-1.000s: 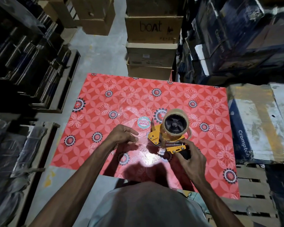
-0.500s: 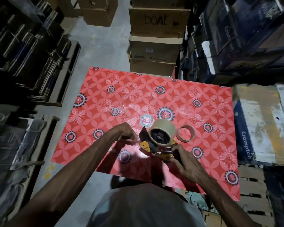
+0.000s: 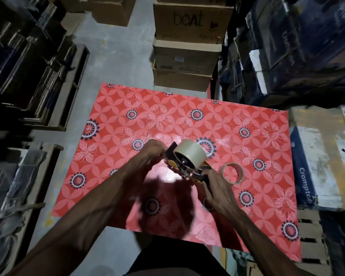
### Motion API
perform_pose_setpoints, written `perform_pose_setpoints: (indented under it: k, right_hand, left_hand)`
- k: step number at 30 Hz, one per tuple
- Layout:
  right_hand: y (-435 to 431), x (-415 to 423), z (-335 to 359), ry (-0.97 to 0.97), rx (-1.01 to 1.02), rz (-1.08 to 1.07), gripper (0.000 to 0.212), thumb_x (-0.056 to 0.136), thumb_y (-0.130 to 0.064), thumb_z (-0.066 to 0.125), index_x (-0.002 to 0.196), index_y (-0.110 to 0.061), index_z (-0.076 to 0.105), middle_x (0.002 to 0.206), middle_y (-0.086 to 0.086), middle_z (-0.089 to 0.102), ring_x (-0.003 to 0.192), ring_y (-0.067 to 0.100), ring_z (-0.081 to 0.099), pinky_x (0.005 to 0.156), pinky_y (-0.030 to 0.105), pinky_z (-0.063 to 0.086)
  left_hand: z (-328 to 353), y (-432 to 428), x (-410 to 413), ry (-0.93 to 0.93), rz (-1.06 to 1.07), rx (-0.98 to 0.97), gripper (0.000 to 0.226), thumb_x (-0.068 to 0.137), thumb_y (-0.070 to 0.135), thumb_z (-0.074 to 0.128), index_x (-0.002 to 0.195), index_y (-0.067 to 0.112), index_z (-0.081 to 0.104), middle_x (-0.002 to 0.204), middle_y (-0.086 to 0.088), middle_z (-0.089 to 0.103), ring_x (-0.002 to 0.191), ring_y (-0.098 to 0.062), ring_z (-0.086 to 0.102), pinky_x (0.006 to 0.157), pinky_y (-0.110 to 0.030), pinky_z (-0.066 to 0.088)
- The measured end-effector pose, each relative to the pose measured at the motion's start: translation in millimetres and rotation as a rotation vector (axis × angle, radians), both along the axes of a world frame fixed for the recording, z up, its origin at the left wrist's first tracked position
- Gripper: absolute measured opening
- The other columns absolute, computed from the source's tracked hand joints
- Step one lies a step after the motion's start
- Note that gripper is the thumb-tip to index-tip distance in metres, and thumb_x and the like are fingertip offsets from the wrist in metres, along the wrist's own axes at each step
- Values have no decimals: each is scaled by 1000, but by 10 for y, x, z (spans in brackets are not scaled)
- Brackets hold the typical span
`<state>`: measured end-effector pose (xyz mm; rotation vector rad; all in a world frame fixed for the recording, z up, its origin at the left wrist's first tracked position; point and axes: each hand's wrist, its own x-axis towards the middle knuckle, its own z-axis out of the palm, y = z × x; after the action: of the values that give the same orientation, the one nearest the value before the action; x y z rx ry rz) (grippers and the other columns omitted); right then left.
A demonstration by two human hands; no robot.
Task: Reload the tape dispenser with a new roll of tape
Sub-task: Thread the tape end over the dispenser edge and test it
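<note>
A yellow and black tape dispenser [image 3: 184, 169] is held above the red patterned table [image 3: 187, 124], with a full roll of beige tape [image 3: 191, 153] seated on its hub. My right hand [image 3: 217, 188] grips the dispenser's handle from below right. My left hand [image 3: 152, 149] is closed at the dispenser's front left end, pinching near the black flap; what it pinches is hidden by the fingers. A nearly empty tape core [image 3: 233, 173] lies on the table just right of the dispenser.
Stacked cardboard boxes [image 3: 189, 48] stand beyond the table's far edge. Dark cartons [image 3: 299, 46] crowd the right side, and a worn box [image 3: 323, 156] sits against the table's right edge. Dark shelving [image 3: 28, 66] lines the left, with bare concrete floor [image 3: 116, 52] between.
The dispenser has tilted so the roll's outer face turns up. My left hand has closed in on its front end. The round sticker on the table is now hidden.
</note>
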<state>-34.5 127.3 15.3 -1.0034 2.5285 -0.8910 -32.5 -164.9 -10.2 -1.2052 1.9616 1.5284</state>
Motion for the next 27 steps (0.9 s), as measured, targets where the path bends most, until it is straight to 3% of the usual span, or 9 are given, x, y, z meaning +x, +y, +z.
perform_pose_setpoints:
  k: [2,6,10,15,19,21,24,27]
  right_hand:
    - [-99,-23,-164,-19,-13,-15,21,104,-22,50,123,-31,47,110,5,66,94,31,65,73,37,47]
    - [-339,-46,-432,-46,46,-96,17,106,-18,57,121,-27,54,108,-5,60,93,22,60,72,40,47]
    - [-474,-16,-540,-38,56,-100,18,107,-17,57,121,-28,54,108,-4,60,94,23,60,71,42,47]
    - [-563,18,-575,-39,107,-91,17,106,-19,54,121,-28,54,110,-3,60,95,25,60,70,42,48]
    - [-576,55,-613,-51,156,-76,16,106,-22,51,121,-26,52,108,-1,57,91,27,58,68,43,49]
    - [-587,53,-628,-53,177,-78,16,107,-24,48,123,-25,51,106,-2,54,89,25,57,68,43,51]
    - [-607,44,-650,-46,203,-74,18,107,-26,46,125,-23,51,107,-1,54,89,25,57,67,43,52]
    - [-602,50,-641,-37,229,-53,21,108,-28,43,125,-20,52,105,1,54,87,27,57,67,45,54]
  left_hand:
    - [-127,-94,-91,22,-42,-74,24,92,2,69,70,12,72,66,-4,65,58,-15,57,48,-18,44]
    - [-343,-205,-102,83,2,-154,19,94,3,67,83,-10,75,73,-15,76,48,-16,59,44,-28,46]
    - [-463,-232,13,176,95,-209,23,86,-8,64,74,4,80,67,-8,77,54,-33,71,44,-42,54]
    - [-581,-254,53,232,75,-316,40,83,-15,43,77,7,76,72,-6,75,60,-12,72,50,-17,54]
    - [-725,-232,104,275,47,-368,34,78,-16,55,72,16,67,63,-2,68,55,-20,62,50,-28,51]
    - [-751,-220,122,296,0,-387,28,76,-13,61,73,15,65,65,-5,68,56,-23,60,49,-26,47]
    - [-843,-252,141,304,-1,-450,23,72,-6,70,78,15,64,78,-2,64,66,-14,53,51,-17,34]
    - [-947,-307,244,302,107,-552,25,68,11,84,84,14,64,91,-1,56,79,-14,48,63,-30,38]
